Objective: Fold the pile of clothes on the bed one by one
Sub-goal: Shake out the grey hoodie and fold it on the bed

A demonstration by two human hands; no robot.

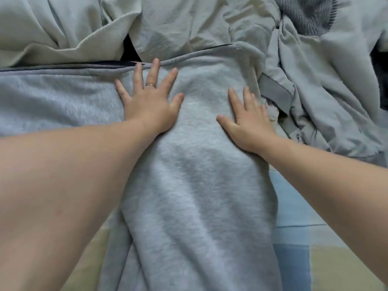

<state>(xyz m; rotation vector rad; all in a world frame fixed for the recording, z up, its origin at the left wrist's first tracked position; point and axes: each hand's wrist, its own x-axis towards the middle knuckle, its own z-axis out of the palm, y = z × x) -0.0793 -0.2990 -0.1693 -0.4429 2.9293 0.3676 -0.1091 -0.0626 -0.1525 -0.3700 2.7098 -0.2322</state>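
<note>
- The grey fleece garment point(189, 196) lies spread on the bed point(294, 206), running from the bottom of the view up to the pile of clothes point(168, 24). This looks like the piece being worked on.
- The left hand point(150, 101) lies flat on it with fingers straight and splayed wide, gripping nothing. Its fingertips reach the garment's far hem point(63, 68), which has a dark trim.
- The right hand point(249, 120) is also flat and spread, holding nothing, and presses the fleece close to its right edge.
- My reading is that the task is at an early or middle stage. This garment is being smoothed and no finished crease shows on it. I see no folded stack in view.
- Plenty is left to fold: cream and pale grey pieces heap across the far side, a pale grey garment point(336, 91) is bunched at the right, and a dark ribbed knit point(304, 15) sits at the top right.
- Room is tight on the far and right sides, where the pile touches the fleece.
- Bare sheet shows beside the fleece at near right and near left, so a fold toward the person seems to have the most space.
- The garment's near end runs out of the picture, so I cannot tell where it stops.
</note>
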